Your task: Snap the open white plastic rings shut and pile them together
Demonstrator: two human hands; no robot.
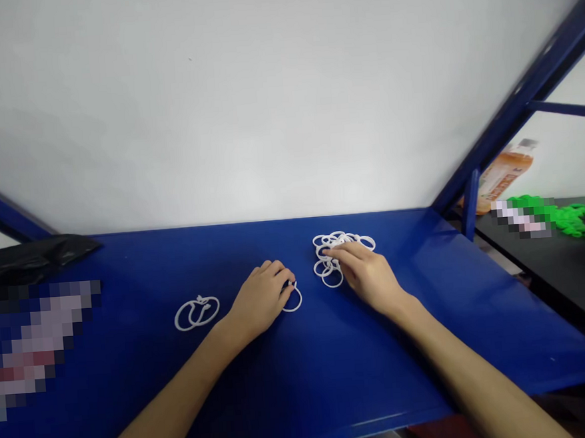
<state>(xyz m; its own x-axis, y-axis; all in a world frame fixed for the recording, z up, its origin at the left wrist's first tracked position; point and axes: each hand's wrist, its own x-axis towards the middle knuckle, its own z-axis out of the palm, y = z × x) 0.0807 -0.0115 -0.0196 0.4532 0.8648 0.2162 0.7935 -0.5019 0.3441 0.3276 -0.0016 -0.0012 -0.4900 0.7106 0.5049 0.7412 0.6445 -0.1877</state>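
My left hand (262, 296) is low over the blue table, fingers bent and closed at the small knot of a thin white loop (301, 300). Part of that loop is hidden under the fingers. My right hand (369, 274) reaches into a tangled pile of similar white loops (333, 285), its thumb and fingertips drawn together on the pile's near side. Which loop they pinch, if any, is covered by the fingers. Left of my left hand, a few white loops (182, 320) with small knotted ends lie overlapping on the table.
The blue table (304, 391) meets a white wall (244, 102) at the back. Black plastic (39, 253) and a blurred-out item (45, 343) lie at left. Past the blue frame (496, 124) at right are a bottle (505, 177) and a bright green tangle (573, 219) on a black surface.
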